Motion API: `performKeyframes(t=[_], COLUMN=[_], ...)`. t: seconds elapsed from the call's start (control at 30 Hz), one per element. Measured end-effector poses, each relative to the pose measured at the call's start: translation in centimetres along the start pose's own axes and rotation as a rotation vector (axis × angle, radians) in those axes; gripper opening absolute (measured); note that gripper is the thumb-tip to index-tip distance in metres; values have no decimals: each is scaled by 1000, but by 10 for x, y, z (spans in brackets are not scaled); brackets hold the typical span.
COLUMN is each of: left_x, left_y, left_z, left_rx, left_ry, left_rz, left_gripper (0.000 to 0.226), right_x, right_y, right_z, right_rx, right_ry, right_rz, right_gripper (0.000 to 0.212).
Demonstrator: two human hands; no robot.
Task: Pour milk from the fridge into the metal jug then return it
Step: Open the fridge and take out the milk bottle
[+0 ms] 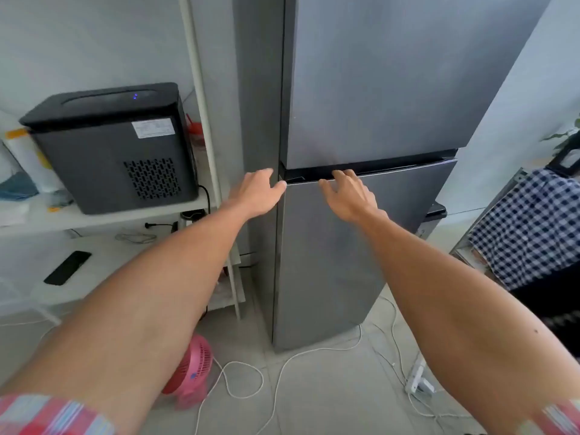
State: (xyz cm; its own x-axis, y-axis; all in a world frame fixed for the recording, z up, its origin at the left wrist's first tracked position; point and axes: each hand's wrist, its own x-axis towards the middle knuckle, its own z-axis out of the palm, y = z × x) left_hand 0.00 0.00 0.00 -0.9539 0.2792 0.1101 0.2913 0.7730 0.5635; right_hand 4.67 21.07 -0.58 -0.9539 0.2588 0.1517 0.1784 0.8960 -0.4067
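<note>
A tall grey two-door fridge (361, 89) stands straight ahead, both doors closed. My right hand (346, 196) rests on the top edge of the lower door (329, 262), its fingertips hooked into the dark handle gap between the two doors. My left hand (257, 193) is at the fridge's left front corner at the same height, fingers apart, thumb touching the door's edge and holding nothing. No milk and no metal jug are in view.
A black ice-maker-like appliance (113, 146) sits on a white shelf (103, 215) to the left. A pink fan (191, 372), white cables (282, 365) and a power strip (419, 379) lie on the tiled floor. A blue checked cloth (533, 227) hangs at the right.
</note>
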Motion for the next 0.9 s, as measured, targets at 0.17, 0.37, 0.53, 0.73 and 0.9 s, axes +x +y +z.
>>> performKeyframes(t=[0.17,0.37,0.53,0.73,0.9], left_x=[22,40,49,49,45], left_y=[-31,-55,-67,-69,-62], left_z=[38,76,101,112,119], left_rx=[-54,-219,-374,-498,-520], left_ry=[-3,60,78,98,85], left_rz=[-64,-48,-22,76,54], left_gripper=[71,68,70,57,60], right_x=[13,30,43,53,51], right_y=[-2,-6,-6,3,1], right_z=[29,54,65,71,65], right_rx=[41,300,489,574,655], right_ry=[25,174,277,315,270], right_rz=[-9,51,71,60,102], right_gripper=[56,43,40,51,54])
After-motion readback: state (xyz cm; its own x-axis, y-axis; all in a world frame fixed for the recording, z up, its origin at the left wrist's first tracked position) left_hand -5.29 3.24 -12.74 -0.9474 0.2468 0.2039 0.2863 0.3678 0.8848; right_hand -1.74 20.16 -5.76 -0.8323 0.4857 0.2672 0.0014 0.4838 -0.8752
